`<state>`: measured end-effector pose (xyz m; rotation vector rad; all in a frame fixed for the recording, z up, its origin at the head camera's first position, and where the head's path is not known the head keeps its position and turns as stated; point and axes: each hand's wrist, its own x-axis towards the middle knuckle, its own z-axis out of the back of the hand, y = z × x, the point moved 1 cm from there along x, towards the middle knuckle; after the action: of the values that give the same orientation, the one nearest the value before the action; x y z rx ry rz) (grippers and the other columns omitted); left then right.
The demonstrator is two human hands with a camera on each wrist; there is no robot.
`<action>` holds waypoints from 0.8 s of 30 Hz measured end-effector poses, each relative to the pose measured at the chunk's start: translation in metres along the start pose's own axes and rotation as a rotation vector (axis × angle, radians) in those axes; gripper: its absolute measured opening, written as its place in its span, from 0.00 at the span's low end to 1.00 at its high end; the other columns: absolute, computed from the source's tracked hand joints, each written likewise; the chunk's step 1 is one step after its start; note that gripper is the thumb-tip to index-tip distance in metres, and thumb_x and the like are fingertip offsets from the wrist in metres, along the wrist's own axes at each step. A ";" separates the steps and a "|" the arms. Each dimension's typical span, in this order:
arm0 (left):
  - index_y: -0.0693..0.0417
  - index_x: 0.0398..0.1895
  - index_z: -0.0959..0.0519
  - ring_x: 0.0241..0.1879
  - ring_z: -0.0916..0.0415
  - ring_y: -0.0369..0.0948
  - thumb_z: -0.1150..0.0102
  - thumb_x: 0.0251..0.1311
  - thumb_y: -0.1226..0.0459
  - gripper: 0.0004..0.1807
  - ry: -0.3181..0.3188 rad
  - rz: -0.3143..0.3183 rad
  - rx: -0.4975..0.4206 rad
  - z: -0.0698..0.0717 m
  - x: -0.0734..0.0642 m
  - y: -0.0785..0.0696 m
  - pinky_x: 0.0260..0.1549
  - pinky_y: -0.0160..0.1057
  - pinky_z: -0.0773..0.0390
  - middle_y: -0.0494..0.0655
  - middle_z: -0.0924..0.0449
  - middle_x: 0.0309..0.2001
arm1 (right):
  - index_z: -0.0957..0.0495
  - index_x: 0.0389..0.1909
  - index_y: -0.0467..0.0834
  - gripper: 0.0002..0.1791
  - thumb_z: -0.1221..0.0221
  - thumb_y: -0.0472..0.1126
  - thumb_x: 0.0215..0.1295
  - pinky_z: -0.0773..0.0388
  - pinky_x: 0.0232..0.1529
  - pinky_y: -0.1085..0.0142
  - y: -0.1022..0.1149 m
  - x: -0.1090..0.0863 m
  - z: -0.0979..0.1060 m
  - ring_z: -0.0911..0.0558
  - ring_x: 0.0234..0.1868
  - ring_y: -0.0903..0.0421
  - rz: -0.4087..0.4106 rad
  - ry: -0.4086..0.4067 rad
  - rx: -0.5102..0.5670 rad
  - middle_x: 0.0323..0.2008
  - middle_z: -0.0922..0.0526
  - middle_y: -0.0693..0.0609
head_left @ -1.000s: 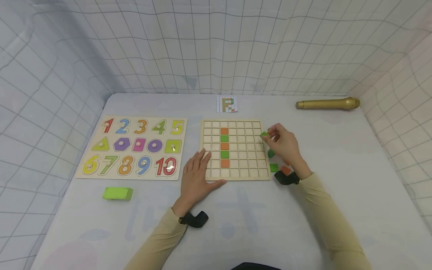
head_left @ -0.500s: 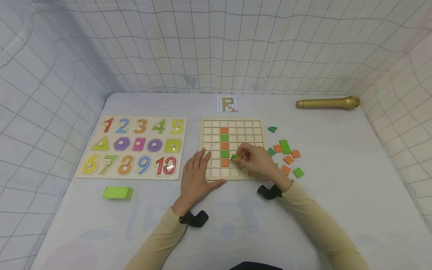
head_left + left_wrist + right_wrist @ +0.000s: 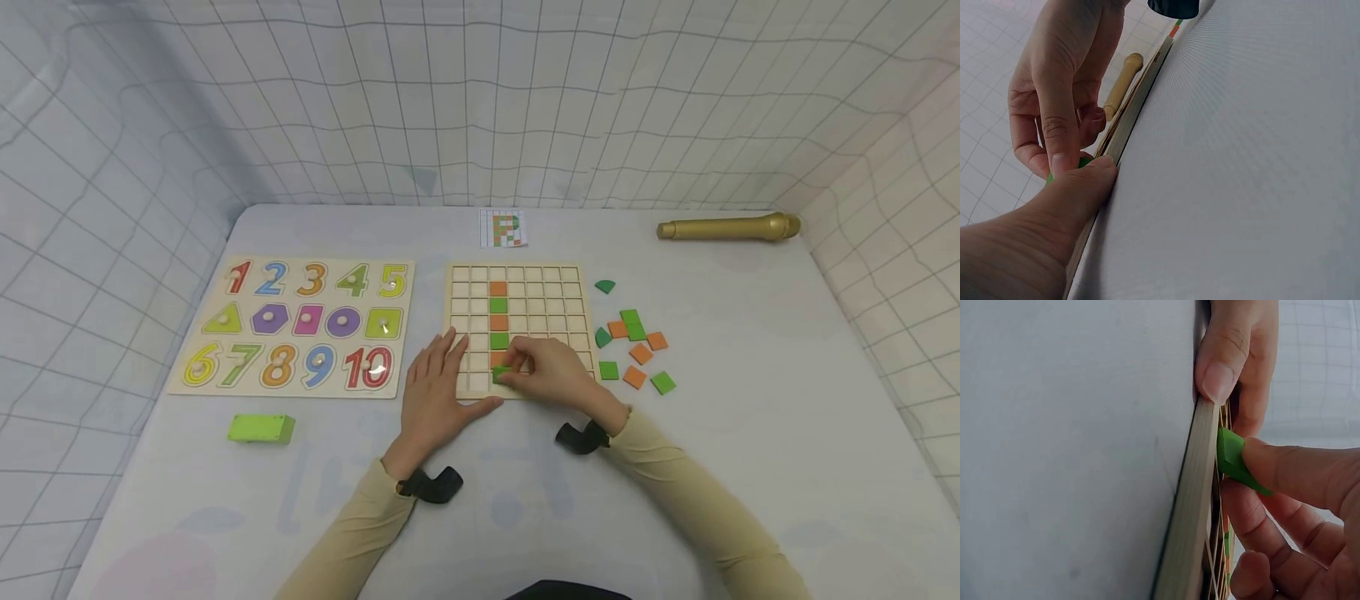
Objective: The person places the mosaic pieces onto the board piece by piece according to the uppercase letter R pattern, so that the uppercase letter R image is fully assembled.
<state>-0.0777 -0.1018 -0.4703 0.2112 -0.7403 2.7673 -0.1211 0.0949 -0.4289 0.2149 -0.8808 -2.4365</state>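
Note:
A wooden grid board [image 3: 555,383] lies mid-table, with orange and green square tiles set in one column. My right hand [image 3: 551,371] pinches a green square tile [image 3: 1232,455] between thumb and fingers, tilted at the column's bottom cell. In the head view that tile [image 3: 500,376] sits just below the lowest orange tile [image 3: 498,359]. My left hand [image 3: 438,392] lies with fingers spread over the board's left edge, its thumb [image 3: 1218,381] along the near edge. The left wrist view shows both hands close together, the tile mostly hidden behind the left thumb.
Right of the board lie several loose orange and green tiles [image 3: 641,354], some quarter-round. A pattern card [image 3: 504,228] lies behind it. A number-and-shape puzzle [image 3: 296,329] and a green block [image 3: 262,429] are at left. A gold microphone [image 3: 727,228] lies back right.
My right hand has carried the green tile from the board's right side, leftward and nearer me, to the bottom of the tile column. My left hand has stayed in place.

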 end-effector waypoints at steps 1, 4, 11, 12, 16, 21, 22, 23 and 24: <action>0.55 0.71 0.41 0.70 0.55 0.49 0.36 0.44 0.35 0.54 -0.005 -0.003 0.002 0.000 0.000 0.000 0.65 0.51 0.54 0.51 0.49 0.72 | 0.22 0.29 0.50 0.09 0.31 0.46 0.54 0.32 0.22 0.68 0.001 0.000 0.000 0.29 0.21 0.63 -0.002 0.000 0.002 0.24 0.23 0.62; 0.56 0.71 0.41 0.70 0.54 0.50 0.35 0.44 0.36 0.54 -0.014 -0.010 0.001 0.000 0.000 0.000 0.65 0.51 0.53 0.52 0.48 0.71 | 0.21 0.28 0.49 0.09 0.31 0.46 0.54 0.32 0.22 0.68 0.003 0.001 0.000 0.29 0.21 0.63 -0.017 0.008 -0.004 0.24 0.23 0.62; 0.56 0.71 0.41 0.70 0.54 0.50 0.35 0.44 0.36 0.55 -0.003 -0.004 -0.008 0.002 0.000 -0.001 0.65 0.51 0.54 0.52 0.48 0.72 | 0.16 0.28 0.48 0.05 0.31 0.45 0.54 0.32 0.22 0.68 0.004 0.000 0.000 0.30 0.20 0.64 -0.031 -0.008 -0.036 0.22 0.23 0.63; 0.56 0.71 0.41 0.70 0.54 0.50 0.35 0.44 0.36 0.55 -0.004 -0.004 -0.008 0.002 0.000 -0.001 0.65 0.51 0.53 0.52 0.48 0.72 | 0.15 0.27 0.48 0.05 0.31 0.44 0.54 0.33 0.22 0.68 0.005 -0.001 0.000 0.30 0.20 0.64 -0.030 -0.012 -0.040 0.22 0.23 0.63; 0.56 0.71 0.41 0.70 0.54 0.50 0.35 0.44 0.36 0.55 -0.006 -0.004 -0.004 0.001 0.000 -0.001 0.65 0.51 0.53 0.52 0.48 0.72 | 0.16 0.25 0.49 0.05 0.31 0.44 0.55 0.34 0.21 0.69 0.005 -0.001 0.000 0.30 0.20 0.64 -0.038 -0.020 -0.054 0.21 0.24 0.63; 0.55 0.71 0.41 0.70 0.54 0.50 0.35 0.44 0.36 0.55 -0.003 -0.002 -0.002 0.001 0.000 -0.001 0.65 0.51 0.53 0.52 0.48 0.72 | 0.16 0.24 0.49 0.05 0.31 0.44 0.54 0.34 0.21 0.69 0.005 -0.002 0.000 0.31 0.19 0.63 -0.040 -0.022 -0.052 0.20 0.24 0.63; 0.55 0.71 0.41 0.70 0.54 0.50 0.35 0.44 0.36 0.55 -0.004 -0.003 -0.003 0.001 0.000 -0.001 0.65 0.51 0.53 0.52 0.48 0.72 | 0.16 0.24 0.49 0.05 0.31 0.44 0.54 0.34 0.21 0.68 0.005 -0.002 0.000 0.31 0.20 0.63 -0.037 -0.022 -0.048 0.21 0.24 0.63; 0.55 0.71 0.41 0.70 0.54 0.50 0.35 0.44 0.36 0.55 -0.005 -0.004 -0.005 0.001 0.000 -0.001 0.65 0.51 0.53 0.52 0.48 0.72 | 0.16 0.25 0.49 0.05 0.31 0.44 0.54 0.34 0.21 0.68 0.004 -0.002 -0.001 0.31 0.20 0.63 -0.033 -0.021 -0.046 0.21 0.24 0.63; 0.55 0.71 0.41 0.70 0.54 0.50 0.35 0.44 0.36 0.55 -0.004 -0.003 -0.008 0.001 0.000 -0.001 0.65 0.51 0.53 0.52 0.48 0.72 | 0.17 0.25 0.49 0.05 0.31 0.44 0.54 0.34 0.21 0.68 0.004 -0.002 -0.001 0.31 0.20 0.63 -0.029 -0.020 -0.045 0.21 0.23 0.63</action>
<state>-0.0772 -0.1017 -0.4694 0.2164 -0.7511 2.7619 -0.1176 0.0927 -0.4268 0.1889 -0.8359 -2.4869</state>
